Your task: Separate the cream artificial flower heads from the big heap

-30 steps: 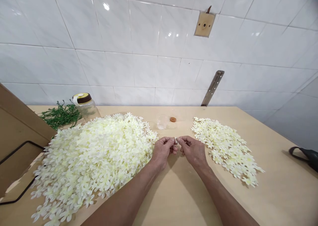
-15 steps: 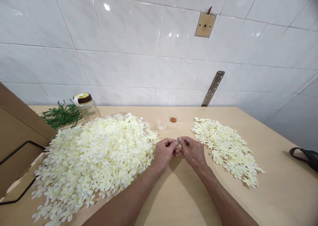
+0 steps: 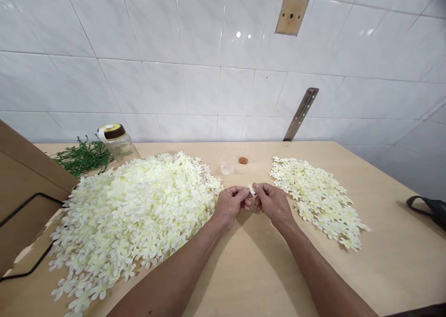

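My left hand [image 3: 231, 203] and my right hand [image 3: 272, 202] meet fingertip to fingertip over the wooden table [image 3: 258, 270], both pinching one small cream fabric flower [image 3: 251, 189]. A big heap of the same cream flowers [image 3: 132, 215] lies just left of my left hand. A smaller, flatter spread of flowers [image 3: 315, 198] lies right of my right hand.
A clear jar with a brown and yellow lid [image 3: 116, 143] and green plastic stems [image 3: 81, 157] sit at the back left. A small clear dish [image 3: 230, 164] with a brown piece [image 3: 243, 160] lies behind my hands. A cardboard box [image 3: 24, 191] stands at the left, a black strap [image 3: 427, 210] at the right.
My hands stay together on the flower, and the pinched flower shows a little more between the fingertips. The view has tipped slightly, so everything sits a bit higher in the picture.
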### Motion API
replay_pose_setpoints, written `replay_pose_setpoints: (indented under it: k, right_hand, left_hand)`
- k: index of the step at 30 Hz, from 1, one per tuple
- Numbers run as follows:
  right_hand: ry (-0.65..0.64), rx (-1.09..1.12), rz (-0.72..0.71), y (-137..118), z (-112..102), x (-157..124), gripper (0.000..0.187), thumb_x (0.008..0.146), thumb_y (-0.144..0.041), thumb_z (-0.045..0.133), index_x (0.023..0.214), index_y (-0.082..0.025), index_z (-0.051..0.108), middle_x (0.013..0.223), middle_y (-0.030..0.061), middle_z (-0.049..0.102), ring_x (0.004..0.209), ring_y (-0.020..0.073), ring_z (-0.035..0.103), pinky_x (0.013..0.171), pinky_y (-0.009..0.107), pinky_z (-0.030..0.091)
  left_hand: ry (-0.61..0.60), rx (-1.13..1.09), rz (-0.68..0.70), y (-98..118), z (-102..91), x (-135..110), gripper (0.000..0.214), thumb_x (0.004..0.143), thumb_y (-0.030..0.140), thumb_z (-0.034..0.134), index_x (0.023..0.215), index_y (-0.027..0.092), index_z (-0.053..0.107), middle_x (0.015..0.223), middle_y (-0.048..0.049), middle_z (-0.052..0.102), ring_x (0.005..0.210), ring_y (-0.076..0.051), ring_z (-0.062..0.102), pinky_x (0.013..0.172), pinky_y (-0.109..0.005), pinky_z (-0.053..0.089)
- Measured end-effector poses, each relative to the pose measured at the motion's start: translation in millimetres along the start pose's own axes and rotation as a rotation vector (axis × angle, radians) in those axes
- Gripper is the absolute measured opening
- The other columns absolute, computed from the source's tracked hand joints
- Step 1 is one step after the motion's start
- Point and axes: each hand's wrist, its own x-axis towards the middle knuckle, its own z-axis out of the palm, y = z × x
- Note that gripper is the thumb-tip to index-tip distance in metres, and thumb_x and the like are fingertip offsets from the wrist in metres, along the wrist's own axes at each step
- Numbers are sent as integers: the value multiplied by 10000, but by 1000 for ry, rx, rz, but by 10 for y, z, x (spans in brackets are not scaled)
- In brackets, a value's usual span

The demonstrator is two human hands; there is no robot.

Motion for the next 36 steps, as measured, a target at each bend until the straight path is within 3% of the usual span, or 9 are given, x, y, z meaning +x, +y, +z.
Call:
replay_pose_setpoints:
  k: [10, 18, 24, 28, 36]
  right_hand:
    - [-37, 49, 13, 24, 2, 1, 484, 855, -639, 516, 682, -198, 618, 486, 5, 600, 427, 160, 561, 463, 259, 456]
    - [106, -175, -113, 10, 31, -29, 424, 857, -569, 556, 748, -188, 705, 569, 33, 671, 493, 178, 600, 513, 271, 467]
    - [-52, 22, -37, 0, -6, -34, 398, 796, -563, 642, 912, -193, 734, 713, 47, 724, 491, 163, 599, 480, 275, 514]
    - [-25, 49, -23, -59, -36, -37, 386, 752, -562, 683, 814, -183, 726, 648, 40, 689, 473, 155, 574, 448, 266, 501]
    - [-46, 44, -9, -78, -47, -45, 373, 813, -547, 607, 786, -186, 695, 535, -10, 598, 442, 143, 553, 473, 258, 480]
  left_hand:
    - [7, 10, 23, -16, 7, 3, 255, 744, 368, 725, 713, 122, 666, 568, -23, 619, 467, -89, 512, 509, -227, 421]
    - [56, -11, 22, -44, 35, 3, 276, 753, 388, 719, 718, 128, 634, 559, -25, 618, 458, -106, 543, 501, -239, 456]
    - [46, -54, 23, -66, 4, 36, 282, 748, 387, 727, 725, 113, 661, 560, -24, 610, 475, -94, 530, 505, -226, 439]
    - [30, -77, 18, -56, -3, 36, 268, 739, 367, 734, 713, 110, 662, 568, -21, 607, 494, -92, 529, 508, -220, 435]
    - [16, -65, 6, -87, -25, 61, 267, 748, 358, 736, 720, 102, 661, 592, -33, 625, 503, -94, 542, 510, -216, 437]
